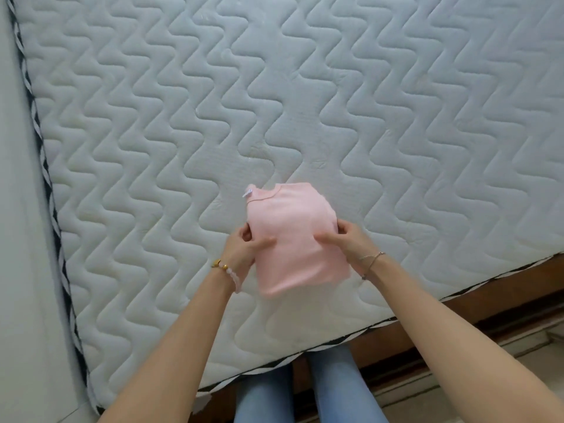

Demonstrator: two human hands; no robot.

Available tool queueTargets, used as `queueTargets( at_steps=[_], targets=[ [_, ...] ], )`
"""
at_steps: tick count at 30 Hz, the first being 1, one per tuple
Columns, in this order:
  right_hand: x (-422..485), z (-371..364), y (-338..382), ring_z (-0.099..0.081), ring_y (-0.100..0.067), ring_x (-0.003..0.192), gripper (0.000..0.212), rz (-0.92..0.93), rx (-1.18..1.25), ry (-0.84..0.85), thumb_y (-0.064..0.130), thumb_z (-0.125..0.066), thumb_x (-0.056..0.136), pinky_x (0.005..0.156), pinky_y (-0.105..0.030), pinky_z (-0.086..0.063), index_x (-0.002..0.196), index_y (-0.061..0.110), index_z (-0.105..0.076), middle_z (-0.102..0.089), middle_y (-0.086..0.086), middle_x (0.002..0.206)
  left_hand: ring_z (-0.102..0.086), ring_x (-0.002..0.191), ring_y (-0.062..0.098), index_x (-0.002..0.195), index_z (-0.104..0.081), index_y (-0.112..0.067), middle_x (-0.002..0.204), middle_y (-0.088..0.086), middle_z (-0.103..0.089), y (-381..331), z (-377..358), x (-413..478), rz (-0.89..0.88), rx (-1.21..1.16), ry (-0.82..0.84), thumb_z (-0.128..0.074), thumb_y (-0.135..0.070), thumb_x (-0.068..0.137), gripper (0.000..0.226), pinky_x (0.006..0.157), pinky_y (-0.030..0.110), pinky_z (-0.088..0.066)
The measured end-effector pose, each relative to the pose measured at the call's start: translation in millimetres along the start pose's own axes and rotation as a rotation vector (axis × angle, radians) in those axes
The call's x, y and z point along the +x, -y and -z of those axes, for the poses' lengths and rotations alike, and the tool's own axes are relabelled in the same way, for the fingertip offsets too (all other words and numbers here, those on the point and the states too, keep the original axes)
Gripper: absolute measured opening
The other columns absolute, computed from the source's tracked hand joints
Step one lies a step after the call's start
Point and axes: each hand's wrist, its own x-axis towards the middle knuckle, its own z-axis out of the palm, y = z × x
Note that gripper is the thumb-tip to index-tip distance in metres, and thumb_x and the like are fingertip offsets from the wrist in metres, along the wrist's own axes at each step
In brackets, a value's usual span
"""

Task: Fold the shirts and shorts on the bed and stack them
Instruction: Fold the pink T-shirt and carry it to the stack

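A small pink shirt, folded into a narrow panel, is held over the near part of the white quilted mattress. Its neckline with a white label points away from me and its hem hangs toward me. My left hand pinches the shirt's left edge, thumb on top of the fabric. My right hand pinches the right edge the same way. No other garment is in view.
The mattress has a black-and-white piped border along its left edge and near edge. A pale wall runs down the left. A wooden bed frame shows below the near edge, with my legs in blue jeans beside it.
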Motion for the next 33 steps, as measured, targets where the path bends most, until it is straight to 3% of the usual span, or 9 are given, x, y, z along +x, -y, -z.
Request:
queueTargets(
  at_steps=[3, 11, 14, 20, 24, 30, 33],
  targets=[
    [-41.0, 9.5, 42.6, -0.065, -0.005, 0.072, 0.018, 0.108, 0.032, 0.003, 0.011, -0.075, 0.075, 0.062, -0.017, -0.051, 0.091, 0.016, -0.068, -0.071, 0.007, 0.080, -0.066, 0.096, 0.023, 0.119, -0.058, -0.008, 0.109, 0.009, -0.069, -38.1, -15.2, -34.5, -0.084, -0.021, 0.045, -0.075, -0.007, 0.059, 0.062, 0.082, 0.042, -0.055],
    [-163.2, 39.6, 133.6, -0.068, -0.016, 0.089, 0.037, 0.360, 0.069, -0.133, 0.012, -0.077, 0.073, 0.069, -0.024, -0.055, 0.108, 0.009, -0.065, -0.071, -0.007, 0.102, -0.068, 0.088, 0.022, 0.108, -0.063, -0.012, 0.100, 0.008, -0.071, -136.5, -73.4, -127.2, -0.318, 0.010, 0.227, -0.074, -0.008, 0.060, 0.049, 0.068, 0.034, -0.056],
    [-209.3, 45.4, 149.3, -0.068, -0.017, 0.092, 0.043, 0.441, 0.114, -0.211, 0.023, -0.075, 0.067, 0.069, -0.026, -0.054, 0.108, 0.013, -0.065, -0.072, -0.005, 0.101, -0.068, 0.087, 0.019, 0.109, -0.062, -0.014, 0.100, 0.007, -0.071, -163.2, -93.3, -159.2, -0.398, 0.049, 0.319, -0.072, -0.008, 0.061, 0.049, 0.063, 0.027, -0.054],
    [-289.4, 56.1, 148.9, -0.067, -0.023, 0.099, 0.050, 0.560, 0.239, -0.318, 0.027, -0.073, 0.069, 0.075, -0.033, -0.054, 0.117, 0.020, -0.062, -0.071, -0.005, 0.108, -0.067, 0.088, 0.021, 0.116, -0.058, -0.006, 0.103, 0.013, -0.070, -191.6, -124.7, -205.9, -0.485, 0.154, 0.537, -0.072, -0.007, 0.061, 0.057, 0.067, 0.029, -0.055],
    [-327.9, 72.3, 138.4, -0.066, -0.028, 0.101, 0.051, 0.614, 0.332, -0.418, 0.024, -0.073, 0.068, 0.085, -0.043, -0.054, 0.118, 0.024, -0.061, -0.070, -0.008, 0.110, -0.067, 0.090, 0.023, 0.114, -0.061, -0.013, 0.102, 0.012, -0.071, -196.3, -162.0, -226.6, -0.513, 0.209, 0.677, -0.072, -0.009, 0.061, 0.054, 0.070, 0.034, -0.055],
    [-375.0, 117.9, 114.1, -0.065, -0.032, 0.102, 0.064, 0.661, 0.429, -0.611, 0.032, -0.078, 0.058, 0.090, -0.053, -0.051, 0.119, 0.024, -0.061, -0.068, -0.013, 0.112, -0.068, 0.087, 0.019, 0.115, -0.061, -0.016, 0.107, 0.009, -0.070, -186.7, -240.1, -258.6, -0.464, 0.321, 0.862, -0.066, -0.010, 0.064, 0.051, 0.061, 0.027, -0.053],
    [-396.9, 147.1, 102.6, -0.066, -0.030, 0.101, 0.057, 0.685, 0.464, -0.698, 0.026, -0.076, 0.065, 0.089, -0.049, -0.053, 0.119, 0.022, -0.061, -0.068, -0.012, 0.112, -0.067, 0.082, 0.018, 0.113, -0.061, -0.015, 0.107, 0.010, -0.070, -177.7, -286.8, -270.3, -0.447, 0.366, 0.901, -0.067, -0.008, 0.066, 0.047, 0.058, 0.026, -0.052]
  ],
)
